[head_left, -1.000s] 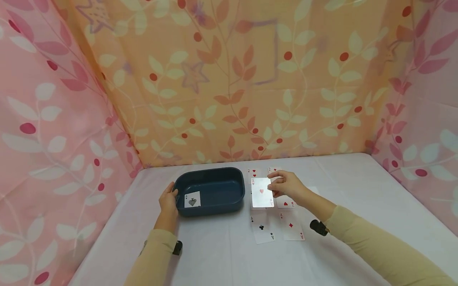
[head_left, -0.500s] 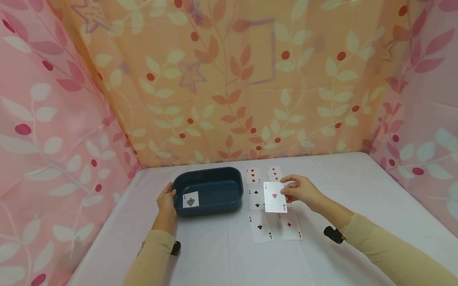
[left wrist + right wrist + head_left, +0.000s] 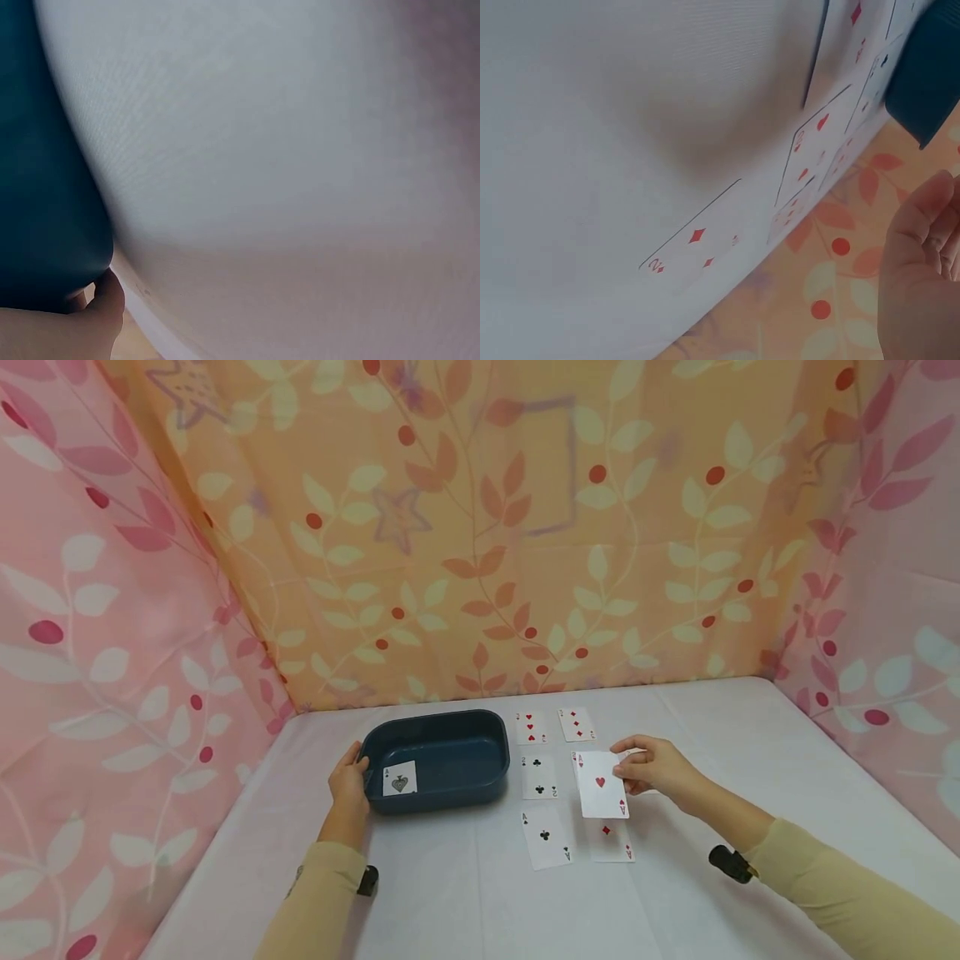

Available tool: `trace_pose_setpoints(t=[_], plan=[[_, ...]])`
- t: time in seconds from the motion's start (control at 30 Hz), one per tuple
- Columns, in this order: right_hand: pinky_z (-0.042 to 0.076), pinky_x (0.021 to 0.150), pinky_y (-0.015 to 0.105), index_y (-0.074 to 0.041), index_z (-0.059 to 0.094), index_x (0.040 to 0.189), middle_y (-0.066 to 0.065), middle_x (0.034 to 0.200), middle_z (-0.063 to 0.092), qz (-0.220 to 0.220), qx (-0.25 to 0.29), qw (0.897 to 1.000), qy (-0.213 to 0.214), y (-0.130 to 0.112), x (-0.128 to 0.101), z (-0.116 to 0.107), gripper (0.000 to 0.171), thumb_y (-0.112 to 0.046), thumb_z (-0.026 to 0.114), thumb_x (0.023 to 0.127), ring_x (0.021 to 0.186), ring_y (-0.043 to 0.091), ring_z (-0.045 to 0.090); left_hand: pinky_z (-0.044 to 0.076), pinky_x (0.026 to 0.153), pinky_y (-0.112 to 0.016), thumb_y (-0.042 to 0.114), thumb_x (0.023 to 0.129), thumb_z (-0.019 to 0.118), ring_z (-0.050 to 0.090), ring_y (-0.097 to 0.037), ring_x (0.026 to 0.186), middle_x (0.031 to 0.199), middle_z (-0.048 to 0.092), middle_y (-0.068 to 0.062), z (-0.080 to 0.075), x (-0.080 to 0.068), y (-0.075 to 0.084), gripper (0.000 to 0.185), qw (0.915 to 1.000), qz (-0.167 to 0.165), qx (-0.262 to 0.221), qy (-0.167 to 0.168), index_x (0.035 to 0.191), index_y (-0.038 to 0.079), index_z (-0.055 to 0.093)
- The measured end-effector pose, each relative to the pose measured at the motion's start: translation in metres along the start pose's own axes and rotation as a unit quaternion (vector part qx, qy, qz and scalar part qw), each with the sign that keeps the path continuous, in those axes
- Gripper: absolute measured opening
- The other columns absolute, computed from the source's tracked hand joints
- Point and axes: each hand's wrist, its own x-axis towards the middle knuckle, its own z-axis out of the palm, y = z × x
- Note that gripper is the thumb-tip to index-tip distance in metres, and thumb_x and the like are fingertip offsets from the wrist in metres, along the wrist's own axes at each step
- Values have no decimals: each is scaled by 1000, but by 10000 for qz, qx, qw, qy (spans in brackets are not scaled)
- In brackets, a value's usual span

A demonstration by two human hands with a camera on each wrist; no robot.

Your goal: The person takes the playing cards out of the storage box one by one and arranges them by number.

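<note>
The right hand [image 3: 654,768] is pinching an ace of hearts [image 3: 602,785] by its right edge, just right of the centre of the head view, and is holding it face up a little above the white table [image 3: 465,893]. The card is hanging over the upper part of an ace of diamonds [image 3: 613,843] that is lying flat below it. To the left of the held card a two of clubs [image 3: 539,776] is lying, with an ace of clubs [image 3: 547,838] under it in the frame. Further up, near the back curtain [image 3: 480,527], a three of hearts [image 3: 529,727] and a three of diamonds [image 3: 576,724] are lying side by side.

The left hand [image 3: 349,783] is gripping the left rim of a dark blue tub [image 3: 450,752], left of centre in the frame, thumb on the edge; the left wrist view is showing the fingers curled against the tub's outer wall. An ace of spades [image 3: 400,778] is lying inside the tub at its left end.

In the right wrist view a two of diamonds [image 3: 697,244] is lying flat on the table at lower centre, with more red cards beyond it toward the upper right
</note>
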Motion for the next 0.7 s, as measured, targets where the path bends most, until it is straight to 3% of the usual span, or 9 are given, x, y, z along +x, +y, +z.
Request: trace_pose_setpoints(t=[0.47,0.7], plan=[[54,62,29,8,50,117,4,78,67,207,-285,9980,-533,26,-11,-30,40,-10,70,88,65,18,58,11,118,-32,-2,99,43,15,-23,146,155,30,-10,0,0,1,49,10000,72,10,-37,148,5,39],[55,63,29,8,50,116,4,79,67,307,-433,9972,-525,36,-12,-45,40,-14,71,89,65,19,59,18,116,-30,-2,99,43,17,-21,146,155,31,-9,-1,-1,1,49,10000,-33,-74,-30,148,6,38]])
